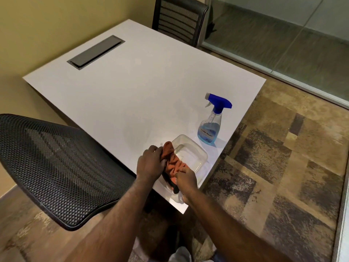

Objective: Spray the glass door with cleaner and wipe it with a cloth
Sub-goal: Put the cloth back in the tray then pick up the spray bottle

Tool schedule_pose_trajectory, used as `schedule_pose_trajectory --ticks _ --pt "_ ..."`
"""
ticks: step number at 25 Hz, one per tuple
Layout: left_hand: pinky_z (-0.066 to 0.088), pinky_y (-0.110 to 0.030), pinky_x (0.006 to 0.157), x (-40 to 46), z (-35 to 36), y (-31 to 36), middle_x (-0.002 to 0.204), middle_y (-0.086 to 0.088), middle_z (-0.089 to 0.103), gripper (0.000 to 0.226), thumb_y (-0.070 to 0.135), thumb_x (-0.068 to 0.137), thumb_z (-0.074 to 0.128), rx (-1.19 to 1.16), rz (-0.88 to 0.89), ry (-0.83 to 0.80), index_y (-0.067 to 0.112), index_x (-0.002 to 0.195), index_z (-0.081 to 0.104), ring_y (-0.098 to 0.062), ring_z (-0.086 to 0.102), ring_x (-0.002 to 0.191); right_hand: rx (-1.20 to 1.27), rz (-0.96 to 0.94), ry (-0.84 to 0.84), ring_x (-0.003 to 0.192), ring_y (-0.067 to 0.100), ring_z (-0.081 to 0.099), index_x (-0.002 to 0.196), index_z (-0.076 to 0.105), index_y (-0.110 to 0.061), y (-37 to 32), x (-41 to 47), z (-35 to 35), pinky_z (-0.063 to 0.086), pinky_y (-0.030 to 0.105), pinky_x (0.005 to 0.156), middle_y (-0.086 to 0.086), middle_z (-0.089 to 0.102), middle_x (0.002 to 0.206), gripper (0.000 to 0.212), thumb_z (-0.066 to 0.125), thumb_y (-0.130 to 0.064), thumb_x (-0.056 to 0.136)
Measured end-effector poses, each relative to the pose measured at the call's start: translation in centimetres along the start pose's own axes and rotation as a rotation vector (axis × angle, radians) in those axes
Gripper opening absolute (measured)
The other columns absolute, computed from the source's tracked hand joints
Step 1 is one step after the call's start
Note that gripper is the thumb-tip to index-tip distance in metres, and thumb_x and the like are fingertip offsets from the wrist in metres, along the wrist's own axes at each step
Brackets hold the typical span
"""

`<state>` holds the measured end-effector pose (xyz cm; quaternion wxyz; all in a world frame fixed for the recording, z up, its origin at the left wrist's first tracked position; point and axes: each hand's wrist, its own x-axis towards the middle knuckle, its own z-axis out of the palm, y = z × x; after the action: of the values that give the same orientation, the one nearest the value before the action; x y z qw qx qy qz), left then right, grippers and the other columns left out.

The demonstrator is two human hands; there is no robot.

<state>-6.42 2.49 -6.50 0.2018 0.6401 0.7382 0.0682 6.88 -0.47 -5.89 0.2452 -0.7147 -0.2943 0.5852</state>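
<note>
An orange cloth is bunched between both my hands above a clear plastic tub near the table's right corner. My left hand grips the cloth's upper end and my right hand grips its lower, darker end. A clear spray bottle with blue liquid and a blue trigger head stands upright on the table just beyond the tub, untouched. Glass panels with a metal bottom rail run along the upper right of the room.
The white table carries a dark cable hatch at its far left. A black mesh chair stands at the near left, another chair at the far side. Patterned carpet lies to the right.
</note>
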Motion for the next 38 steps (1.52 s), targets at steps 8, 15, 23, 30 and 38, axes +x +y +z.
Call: schedule_pose_trajectory --ticks 8,15,23,30,38 --pt "0.042 -0.047 0.106 -0.3 -0.8 -0.1 0.158 -0.005 0.038 0.067 0.041 0.093 0.06 0.008 0.025 0.071 0.025 0.153 0.036 -0.029 0.043 0.139 -0.052 -0.03 -0.099 0.115 0.024 0.054 0.137 0.044 -0.02 -1.0 0.3 -1.7 0.048 0.034 0.095 0.006 0.052 0.137 0.04 0.048 -0.021 0.097" --pt "0.04 -0.046 0.112 2.5 -3.3 6.2 0.159 -0.003 0.039 0.068 0.044 0.093 0.062 -0.074 0.139 0.076 0.025 0.153 0.036 -0.025 0.041 0.143 0.036 -0.225 0.17 0.131 0.025 0.044 0.139 0.034 -0.022 -6.0 2.5 -8.2 0.043 0.039 0.1 0.006 0.042 0.145 0.062 0.066 -0.012 0.087" --pt "0.033 -0.045 0.122 6.9 -3.2 14.9 0.162 -0.001 0.037 0.07 0.05 0.098 0.053 -0.148 0.154 -0.062 0.023 0.157 0.027 -0.023 0.039 0.147 -0.182 -0.469 0.198 0.131 0.024 0.045 0.143 0.03 -0.02 -11.6 8.0 -14.0 0.041 0.04 0.103 0.005 0.041 0.148 0.072 0.071 -0.027 0.084" --pt "0.034 -0.052 0.118 8.9 -1.7 18.8 0.14 -0.009 0.064 0.055 0.04 0.101 0.05 -0.261 0.079 -0.038 0.021 0.152 0.038 -0.032 0.057 0.128 -0.233 -0.62 0.123 0.108 0.019 0.061 0.127 0.052 -0.015 -12.6 11.1 -13.8 0.035 -0.003 0.07 -0.001 0.064 0.116 0.048 0.071 -0.024 0.084" --pt "0.049 -0.047 0.106 8.6 -1.1 19.3 0.138 -0.006 0.065 0.053 0.026 0.1 0.058 -0.47 0.085 0.071 0.02 0.15 0.044 -0.026 0.064 0.123 -0.185 -0.712 0.193 0.104 0.021 0.065 0.118 0.061 -0.009 -12.5 10.7 -13.7 0.038 0.014 0.082 0.006 0.071 0.11 0.035 0.069 -0.02 0.085"
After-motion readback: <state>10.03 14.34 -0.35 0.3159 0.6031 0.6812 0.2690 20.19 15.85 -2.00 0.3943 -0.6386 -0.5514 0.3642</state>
